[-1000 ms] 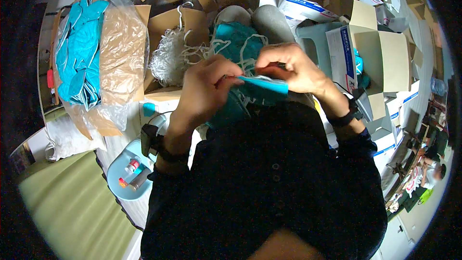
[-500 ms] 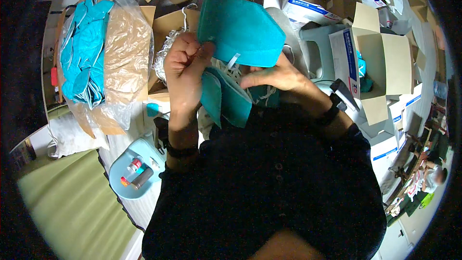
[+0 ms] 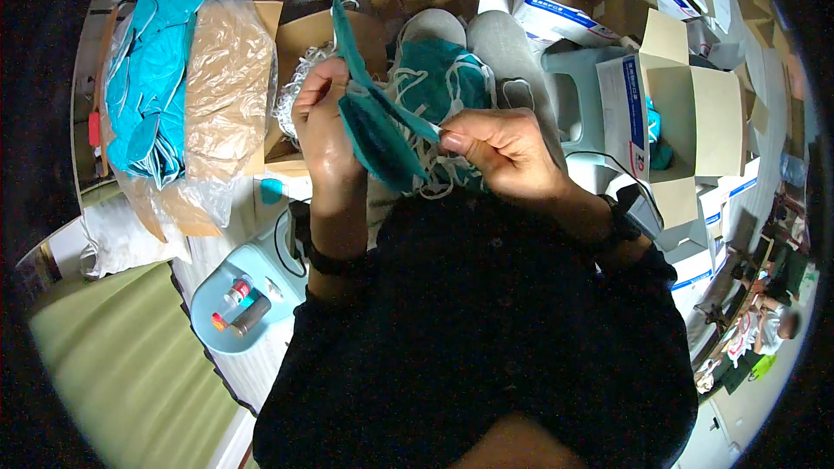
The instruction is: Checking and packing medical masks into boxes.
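My left hand is closed on the edge of a teal folding face mask, held edge-on so that its two flaps stand apart. My right hand pinches the mask's right tip between thumb and fingers, where a small white bit shows. Below and behind it, on my lap, lie more teal masks with white elastic loops tangled among them. How many masks lie there is hidden by my hands.
At left, a carton lined with clear plastic holds a heap of teal masks. White elastic cords fill a carton beside my left hand. An open white carton stands at right. A light-blue tub holds bottles.
The mask has turned from broadside to edge-on and come lower. My right hand has moved from beneath it to its right tip, uncovering the masks on my lap.
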### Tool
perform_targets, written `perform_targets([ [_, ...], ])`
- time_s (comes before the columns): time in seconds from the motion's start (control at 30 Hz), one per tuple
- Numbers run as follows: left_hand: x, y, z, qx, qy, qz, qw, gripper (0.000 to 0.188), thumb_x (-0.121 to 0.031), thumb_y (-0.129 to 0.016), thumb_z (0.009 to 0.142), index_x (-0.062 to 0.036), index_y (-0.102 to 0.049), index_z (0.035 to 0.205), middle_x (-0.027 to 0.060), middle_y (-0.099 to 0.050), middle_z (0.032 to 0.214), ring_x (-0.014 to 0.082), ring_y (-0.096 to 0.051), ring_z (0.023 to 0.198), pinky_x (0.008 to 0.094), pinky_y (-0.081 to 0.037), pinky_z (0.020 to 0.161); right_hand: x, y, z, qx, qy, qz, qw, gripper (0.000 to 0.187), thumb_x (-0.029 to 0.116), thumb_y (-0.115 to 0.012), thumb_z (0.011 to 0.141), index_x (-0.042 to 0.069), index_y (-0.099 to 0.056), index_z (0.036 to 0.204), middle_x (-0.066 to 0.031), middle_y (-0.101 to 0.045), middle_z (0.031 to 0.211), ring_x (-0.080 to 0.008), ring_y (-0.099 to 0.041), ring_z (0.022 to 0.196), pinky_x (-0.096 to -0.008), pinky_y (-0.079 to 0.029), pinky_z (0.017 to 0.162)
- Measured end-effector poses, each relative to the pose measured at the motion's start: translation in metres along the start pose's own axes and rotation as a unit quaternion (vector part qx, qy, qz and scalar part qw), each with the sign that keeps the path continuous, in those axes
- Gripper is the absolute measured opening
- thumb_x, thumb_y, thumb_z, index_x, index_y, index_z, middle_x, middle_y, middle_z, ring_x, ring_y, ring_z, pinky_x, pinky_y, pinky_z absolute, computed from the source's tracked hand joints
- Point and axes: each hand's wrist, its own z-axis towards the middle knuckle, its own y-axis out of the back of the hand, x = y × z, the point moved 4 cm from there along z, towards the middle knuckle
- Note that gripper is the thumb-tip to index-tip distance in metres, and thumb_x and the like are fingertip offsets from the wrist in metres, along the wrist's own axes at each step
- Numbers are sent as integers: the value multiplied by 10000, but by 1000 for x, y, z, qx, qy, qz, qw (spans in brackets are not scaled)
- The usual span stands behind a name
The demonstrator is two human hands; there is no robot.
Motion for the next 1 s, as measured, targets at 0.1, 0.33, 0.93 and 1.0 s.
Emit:
perform_targets([
  [0.1, -1, -5, 3, -51, -15, 7, 999, 111, -60, -530, 913, -29, -617, 852, 43, -610, 748, 99, -541, 597, 233, -450, 552, 7, 1, -3, 0, -21, 14, 1000, 106, 56, -549, 900, -5, -614, 843, -104, -612, 746, -185, -581, 670, -278, -455, 630],
  [0.33, -47, 100, 45, -140, -153, 27, 978, 62, -87, -558, 889, -67, -612, 911, 79, -634, 834, 200, -606, 744, 350, -533, 645, 10, 16, -34, -25, 94, -8, 995, 94, -6, -563, 863, 20, -641, 908, -101, -658, 812, -186, -631, 739, -301, -497, 666],
  [0.93, 12, 29, 42, 167, -54, 364, 915, 201, -32, -720, 759, -24, -661, 951, 45, -665, 903, 103, -610, 806, 248, -492, 707, -115, 20, 80, -5, -150, -222, 963, 216, 189, -712, 758, 77, -670, 937, -154, -672, 896, -301, -654, 835, -371, -499, 761],
  [1.0, 10, 20, 36, 208, -93, 412, 882, 249, -68, -723, 765, -51, -657, 1005, 57, -672, 981, 114, -618, 817, 254, -499, 710, -112, 23, 73, -35, -148, -177, 972, 191, 180, -719, 754, 78, -682, 911, -159, -668, 854, -270, -655, 796, -348, -496, 742],
])
